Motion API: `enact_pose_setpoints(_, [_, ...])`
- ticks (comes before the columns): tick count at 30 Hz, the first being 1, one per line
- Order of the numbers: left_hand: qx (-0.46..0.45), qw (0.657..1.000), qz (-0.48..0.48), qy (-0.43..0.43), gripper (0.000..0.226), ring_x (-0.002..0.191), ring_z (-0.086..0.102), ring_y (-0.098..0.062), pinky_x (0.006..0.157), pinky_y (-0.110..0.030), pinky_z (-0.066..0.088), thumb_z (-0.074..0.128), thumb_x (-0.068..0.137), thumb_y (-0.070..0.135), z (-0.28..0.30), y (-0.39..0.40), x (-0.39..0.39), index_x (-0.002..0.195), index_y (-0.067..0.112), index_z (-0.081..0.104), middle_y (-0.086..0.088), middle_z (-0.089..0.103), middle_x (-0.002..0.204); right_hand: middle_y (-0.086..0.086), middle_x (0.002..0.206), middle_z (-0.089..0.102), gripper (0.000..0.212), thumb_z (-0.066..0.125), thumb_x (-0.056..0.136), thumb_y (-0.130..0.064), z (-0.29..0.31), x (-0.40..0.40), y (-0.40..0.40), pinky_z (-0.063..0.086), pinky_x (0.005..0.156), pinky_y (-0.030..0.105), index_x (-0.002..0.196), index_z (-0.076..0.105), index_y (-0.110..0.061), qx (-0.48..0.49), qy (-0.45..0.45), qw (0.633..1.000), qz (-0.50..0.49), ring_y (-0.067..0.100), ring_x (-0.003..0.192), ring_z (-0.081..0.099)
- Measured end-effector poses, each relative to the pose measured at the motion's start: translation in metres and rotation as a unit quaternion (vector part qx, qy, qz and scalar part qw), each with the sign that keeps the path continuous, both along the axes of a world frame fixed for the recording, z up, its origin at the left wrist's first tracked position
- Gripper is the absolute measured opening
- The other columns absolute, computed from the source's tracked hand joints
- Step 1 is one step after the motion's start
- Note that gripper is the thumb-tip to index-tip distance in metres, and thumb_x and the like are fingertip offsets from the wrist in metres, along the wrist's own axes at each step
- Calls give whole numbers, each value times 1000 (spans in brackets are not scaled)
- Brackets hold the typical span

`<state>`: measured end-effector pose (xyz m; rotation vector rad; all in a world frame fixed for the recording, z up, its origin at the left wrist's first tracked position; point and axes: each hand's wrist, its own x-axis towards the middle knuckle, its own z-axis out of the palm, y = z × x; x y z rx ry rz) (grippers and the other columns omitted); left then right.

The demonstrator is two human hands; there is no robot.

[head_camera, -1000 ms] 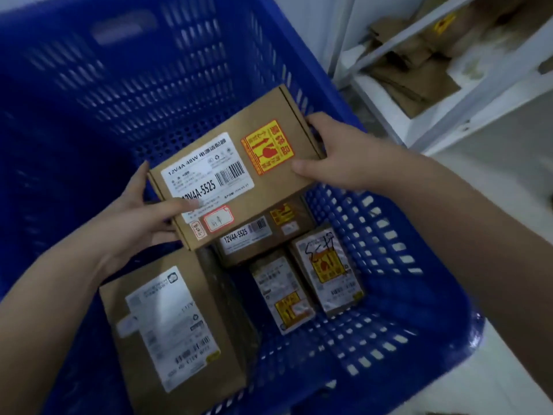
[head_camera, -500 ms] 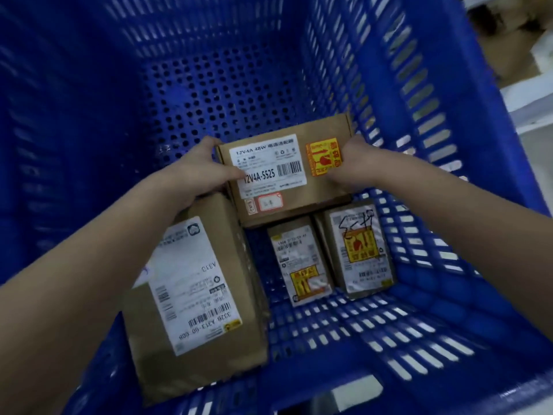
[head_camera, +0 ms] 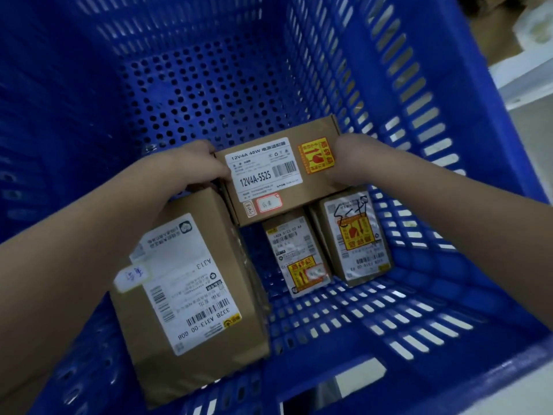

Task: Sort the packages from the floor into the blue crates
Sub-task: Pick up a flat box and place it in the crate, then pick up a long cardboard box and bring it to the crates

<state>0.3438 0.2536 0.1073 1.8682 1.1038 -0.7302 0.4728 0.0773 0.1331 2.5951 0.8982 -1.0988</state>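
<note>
Already three packages lie on the crate floor — a big box at its left, two small boxes nearer its right wall. Above them the left hand and right hand grip the ends of the adapter box, low inside the crate — nearly placed, not yet let go. Any packages left on the floor are out of view.

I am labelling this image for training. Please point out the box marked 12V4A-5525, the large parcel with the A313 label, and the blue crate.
box marked 12V4A-5525 (head_camera: 278, 175): head view, on its white label.
large parcel with the A313 label (head_camera: 191, 283): head view, on its white shipping label.
blue crate (head_camera: 209, 85): head view, on the perforated far wall.
</note>
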Motion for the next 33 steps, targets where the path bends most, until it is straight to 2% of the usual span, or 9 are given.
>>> enact_pose_setpoints(4, [89,989,-102,61,69,77,50,-20,60,-31,44,60,88,30,19,-10,9,140,2,24,-12,52,99,3,76,47,22,51,92,-20,13,-3,-9,31,46,25,71,44,-14,16,-16,1000,-9,18,69,48])
enact_pose_setpoints(6, [176,972,-155,30,62,101,51,-32,72,-36,45,56,90,34,36,-21,16,137,3,28,-22,44,127,3,74,46,26,54,90,-23,33,-5,-14,30,47,28,69,43,-12,66,-34,997,-28,17,64,45])
enact_pose_setpoints(8, [239,954,-172,-53,53,117,45,-37,86,-44,43,52,91,34,56,-36,26,134,6,36,-22,38,135,7,84,53,22,56,88,-26,56,-7,-22,40,58,32,87,55,-4,145,-51,987,-49,21,74,51])
enact_pose_setpoints(11, [265,918,-168,-244,37,112,49,-31,85,-37,40,50,91,25,94,-67,45,124,7,48,-17,47,126,7,109,60,33,56,86,-23,93,-9,-42,46,84,33,114,57,-7,277,-79,952,-105,21,97,56])
enact_pose_setpoints(14, [243,874,-184,-378,27,106,52,-24,83,-29,38,52,89,20,130,-109,69,113,9,55,-11,53,116,1,104,61,30,59,84,-22,132,-14,-76,44,75,21,113,59,-13,396,-117,894,-175,12,86,57])
enact_pose_setpoints(18, [185,817,-251,-485,23,103,53,-22,88,-36,44,50,89,20,163,-181,86,108,8,56,-11,55,112,-6,92,58,25,61,83,-20,162,-25,-148,47,67,16,107,59,-13,482,-177,811,-282,7,76,59])
enact_pose_setpoints(23, [142,762,-366,-516,25,104,53,-23,85,-35,43,46,91,20,166,-285,88,113,11,53,-9,53,118,-3,102,59,25,62,83,-21,140,-47,-242,49,70,17,106,54,-16,430,-256,776,-384,-2,76,56])
enact_pose_setpoints(28, [126,719,-548,-409,32,111,49,-28,82,-35,39,47,92,20,135,-395,74,123,11,48,-12,45,127,8,115,57,35,58,80,-12,85,-84,-328,50,72,38,114,53,-10,278,-299,793,-451,21,90,60])
enact_pose_setpoints(33, [116,672,-672,-289,32,111,48,-32,81,-35,39,47,93,16,83,-455,35,121,3,47,-18,47,124,11,121,51,44,61,83,-22,28,-149,-414,45,77,34,123,45,-9,177,-208,782,-561,31,92,60])
